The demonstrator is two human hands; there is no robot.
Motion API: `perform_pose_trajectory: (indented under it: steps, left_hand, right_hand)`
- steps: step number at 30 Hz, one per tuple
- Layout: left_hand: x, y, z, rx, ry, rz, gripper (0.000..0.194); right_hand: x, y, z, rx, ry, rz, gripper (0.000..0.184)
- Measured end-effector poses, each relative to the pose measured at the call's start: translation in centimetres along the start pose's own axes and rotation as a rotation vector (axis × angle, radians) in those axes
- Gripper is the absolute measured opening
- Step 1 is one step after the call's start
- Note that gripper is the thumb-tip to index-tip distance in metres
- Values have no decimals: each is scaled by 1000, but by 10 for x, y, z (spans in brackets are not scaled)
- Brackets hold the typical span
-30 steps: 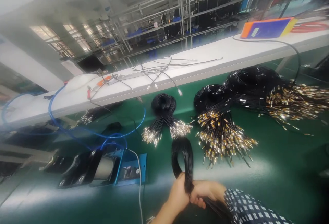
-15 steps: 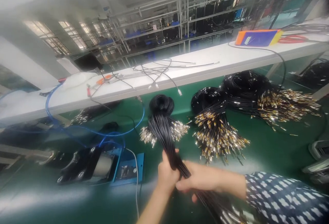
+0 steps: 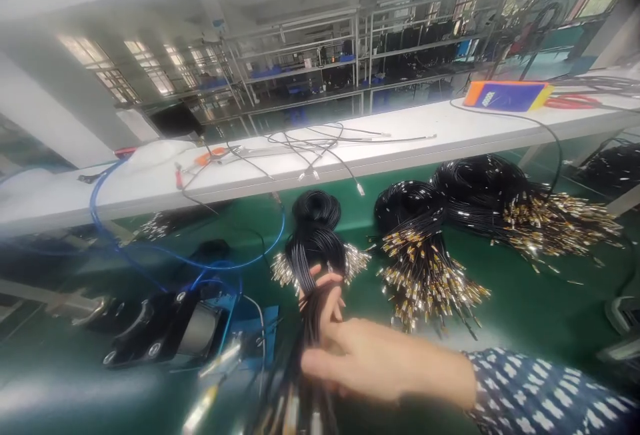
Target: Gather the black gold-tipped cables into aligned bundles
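Note:
A bundle of black cables (image 3: 313, 318) runs down towards me, with metal connectors at its loose end blurred by motion. My right hand (image 3: 370, 355) is closed round the bundle, thumb on its near side. Further up, the fingers of my left hand (image 3: 327, 280) curl round the cables; the bundle and my right hand hide the rest of it. The bundle's upper part bends in front of a tied black cable coil (image 3: 316, 207). Silver connectors (image 3: 284, 270) fan out on both sides there.
To the right lie cable coils with gold-coloured connectors (image 3: 435, 282) and a larger coil (image 3: 480, 182). At left stands a black and blue machine (image 3: 200, 328) with a blue hose (image 3: 215, 266). A white shelf (image 3: 400, 132) crosses behind, holding loose cables and an orange-blue box (image 3: 510, 95).
The bundle's loose end has swung from lower right to lower left. My right hand has moved slightly left with it, and my left forearm is now hidden.

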State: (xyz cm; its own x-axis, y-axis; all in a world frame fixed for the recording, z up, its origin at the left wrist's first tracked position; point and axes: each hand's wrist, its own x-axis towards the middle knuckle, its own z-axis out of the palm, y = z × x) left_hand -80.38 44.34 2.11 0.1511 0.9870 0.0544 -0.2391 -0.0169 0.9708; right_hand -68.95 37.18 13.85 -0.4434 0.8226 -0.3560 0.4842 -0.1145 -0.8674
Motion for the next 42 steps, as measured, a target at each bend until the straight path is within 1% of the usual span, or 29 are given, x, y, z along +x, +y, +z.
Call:
perform_pose_trajectory:
  steps: [2,3,5,6,7,8,9,10,12,13,14,15,17,19,21,23,25,28,30,32,34,35,37,38,40,41,42]
  left_hand:
    - [3,-1,-2,-39,-11,-12,54]
    - [3,-3,-3,-77,-11,-19,53]
    - [3,-9,-4,-175,1,-32,48]
    - [1,-13,-4,-221,4,-45,47]
    - [-1,-16,-3,-262,5,-62,45]
    - [-4,-19,-2,-296,2,-89,43]
    - [-6,-22,0,-324,-1,-118,41]
    - [-9,-24,2,-346,-2,-146,40]
    - [-13,-26,6,-370,-8,-179,39]
    - [-14,-27,7,-374,-12,-184,39]
    - [-14,-28,8,-377,-16,-182,38]
    - [-14,-28,9,-382,-20,-178,37]
    - [-12,-28,9,-394,-26,-180,36]
    - [-9,-28,7,-414,-31,-201,36]
    - [-7,-29,5,-440,-39,-239,39]
    - [-7,-30,4,-464,-32,-278,42]
    - [-7,-30,3,-481,-22,-311,45]
    - [-9,-33,2,-506,-35,-338,48]
    - [-11,-40,-1,-511,-45,-366,54]
    - [-15,-55,-6,-444,-19,-428,61]
    - [-24,-77,-12,-268,41,-538,63]
    - [-31,-88,-15,-136,69,-621,63]
    - [-48,-107,-21,-4,76,-766,68]
    - [-57,-113,-24,52,58,-831,70]
    - [-72,-114,-31,159,-4,-918,70]
    - [-77,-109,-36,218,-29,-924,68]
    - [-80,-103,-41,277,-41,-901,67]
  right_hand:
    - [9,28,4,93,84,-14,56]
    - [14,48,5,139,165,12,53]
    - [26,91,10,161,425,63,47]
    - [32,111,13,197,497,56,46]
    - [37,129,17,281,492,40,51]
    - [42,143,23,380,428,1,59]
    - [46,153,29,485,319,-45,65]
    - [49,159,35,594,195,-85,68]
    - [52,160,47,753,-39,-144,65]
    - [52,157,52,801,-117,-149,60]
    - [52,153,56,824,-165,-137,55]
    - [52,149,60,827,-182,-113,51]
    - [52,145,65,813,-137,-50,42]
    - [52,146,68,768,-21,-10,34]
    - [53,151,71,681,106,15,31]
    - [52,154,72,567,192,59,33]
    - [48,154,71,441,244,107,35]
    - [41,149,66,263,299,142,29]
    - [38,150,65,156,314,165,24]
    - [39,159,68,64,320,196,24]
    - [43,178,76,6,303,250,27]
    - [46,190,82,-6,284,286,30]
    - [51,214,93,-4,237,361,33]
    - [52,224,98,8,217,389,35]
    - [55,240,106,49,186,414,39]
    - [56,245,108,72,175,418,41]
    - [57,249,109,98,165,422,42]
